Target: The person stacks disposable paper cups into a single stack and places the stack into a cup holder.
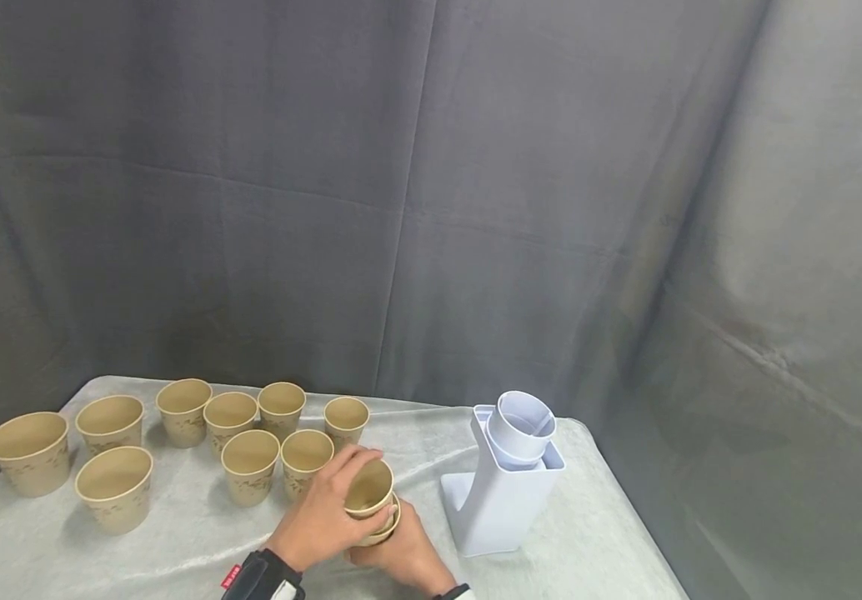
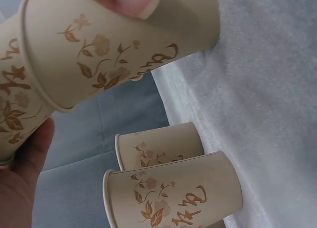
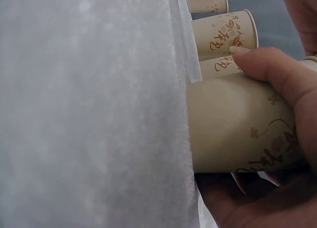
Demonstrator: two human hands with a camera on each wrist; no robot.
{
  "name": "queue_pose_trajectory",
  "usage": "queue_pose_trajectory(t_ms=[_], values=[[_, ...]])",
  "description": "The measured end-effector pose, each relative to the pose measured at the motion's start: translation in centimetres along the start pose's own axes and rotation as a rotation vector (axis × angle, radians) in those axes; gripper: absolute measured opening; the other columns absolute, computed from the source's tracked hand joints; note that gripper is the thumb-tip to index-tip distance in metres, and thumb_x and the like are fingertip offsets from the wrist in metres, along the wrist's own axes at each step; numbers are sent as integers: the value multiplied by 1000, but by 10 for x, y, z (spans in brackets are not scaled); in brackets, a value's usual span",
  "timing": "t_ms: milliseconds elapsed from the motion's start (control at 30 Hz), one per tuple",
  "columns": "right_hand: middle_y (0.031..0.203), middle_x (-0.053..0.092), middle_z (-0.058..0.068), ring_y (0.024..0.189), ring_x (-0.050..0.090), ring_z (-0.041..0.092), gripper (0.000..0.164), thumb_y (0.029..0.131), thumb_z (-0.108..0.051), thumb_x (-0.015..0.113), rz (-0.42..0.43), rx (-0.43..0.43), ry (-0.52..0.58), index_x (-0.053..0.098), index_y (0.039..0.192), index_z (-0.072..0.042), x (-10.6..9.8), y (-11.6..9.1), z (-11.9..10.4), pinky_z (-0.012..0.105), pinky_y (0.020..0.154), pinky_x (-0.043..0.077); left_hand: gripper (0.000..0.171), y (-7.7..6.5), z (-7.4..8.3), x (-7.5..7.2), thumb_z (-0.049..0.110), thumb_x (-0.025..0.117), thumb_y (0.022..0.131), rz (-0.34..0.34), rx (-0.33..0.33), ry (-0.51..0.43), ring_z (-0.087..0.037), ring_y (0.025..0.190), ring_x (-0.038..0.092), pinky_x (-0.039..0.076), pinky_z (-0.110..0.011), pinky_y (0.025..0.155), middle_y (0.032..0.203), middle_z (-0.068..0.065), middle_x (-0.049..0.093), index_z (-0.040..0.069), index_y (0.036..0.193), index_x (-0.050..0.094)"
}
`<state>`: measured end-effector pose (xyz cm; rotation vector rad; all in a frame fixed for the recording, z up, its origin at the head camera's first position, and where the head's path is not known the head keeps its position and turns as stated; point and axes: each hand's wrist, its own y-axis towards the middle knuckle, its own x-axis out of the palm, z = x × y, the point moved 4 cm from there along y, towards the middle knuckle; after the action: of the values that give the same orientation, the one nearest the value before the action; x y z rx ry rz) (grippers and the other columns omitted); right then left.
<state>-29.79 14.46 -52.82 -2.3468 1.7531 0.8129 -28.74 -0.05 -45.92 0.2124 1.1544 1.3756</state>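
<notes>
Two tan paper cups with a brown floral print are between my hands, the upper one sitting partly inside the lower. My left hand (image 1: 322, 510) grips the upper cup (image 1: 368, 492) around its side, thumb toward me and fingers over the far side. Below it, my right hand (image 1: 407, 552) holds the lower cup (image 2: 119, 45) near the tabletop. In the right wrist view, the thumb and fingers wrap that lower cup (image 3: 237, 124), whose base end is right at the pale cloth. The upper cup (image 2: 12, 84) slants a little from it in the left wrist view.
Several matching paper cups stand upright to the left, among them a small cup (image 1: 307, 458) beside my left hand and a wide cup (image 1: 29, 454) at the far left. A white plastic stand (image 1: 502, 508) with a white cylindrical part (image 1: 523, 427) is at the right. Grey curtain (image 1: 288, 208) surrounds the cloth-covered table (image 1: 588, 533).
</notes>
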Motion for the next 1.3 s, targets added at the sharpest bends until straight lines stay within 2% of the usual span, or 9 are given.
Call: queue_pose_trajectory(t_ms=[133,333,600,733,1000,1167,1300], values=[[109,70,-5,93,65,4,63,64,-8,89,1,9,-25,62,122,-12,0,1,0,25,86,54,61,-1,-1,4,35,88,73,-2,8,36,-9,105,63,54,-29,84,119,8,61,15,126,65],[114,70,-1,99,65,6,66,65,-6,89,-14,-8,14,61,125,-10,0,-1,-1,27,89,54,60,-3,0,10,31,88,72,-14,0,59,-10,106,61,54,-30,86,117,6,61,14,125,66],[117,69,-2,103,64,5,69,66,-7,90,-37,6,15,60,128,-11,1,1,-2,27,93,53,57,-6,0,16,31,86,76,-100,-105,77,-14,113,59,54,-34,90,121,4,61,15,127,66],[120,68,0,106,65,7,71,68,-11,91,-40,-15,14,58,131,-9,0,1,-2,27,94,53,58,-8,0,19,31,85,78,-147,-133,65,-16,116,57,54,-36,91,123,2,58,13,129,65],[121,68,6,109,65,13,65,75,-14,88,-38,-95,-34,57,132,-8,-2,1,-3,31,95,54,56,-10,0,24,34,81,80,-176,-78,93,-15,113,56,53,-33,91,119,0,59,4,125,67],[120,69,10,108,66,15,64,73,-7,85,-19,-112,-21,58,132,-5,-3,0,-2,32,96,53,55,-11,1,24,34,80,80,-178,-57,103,-17,113,55,53,-34,92,119,-2,59,1,123,67],[118,70,9,107,67,17,62,73,-7,85,-17,-106,-33,60,130,-6,-4,0,-1,31,96,54,56,-12,2,25,34,80,80,-184,-46,107,-17,111,55,53,-35,92,118,-4,59,0,123,67]])
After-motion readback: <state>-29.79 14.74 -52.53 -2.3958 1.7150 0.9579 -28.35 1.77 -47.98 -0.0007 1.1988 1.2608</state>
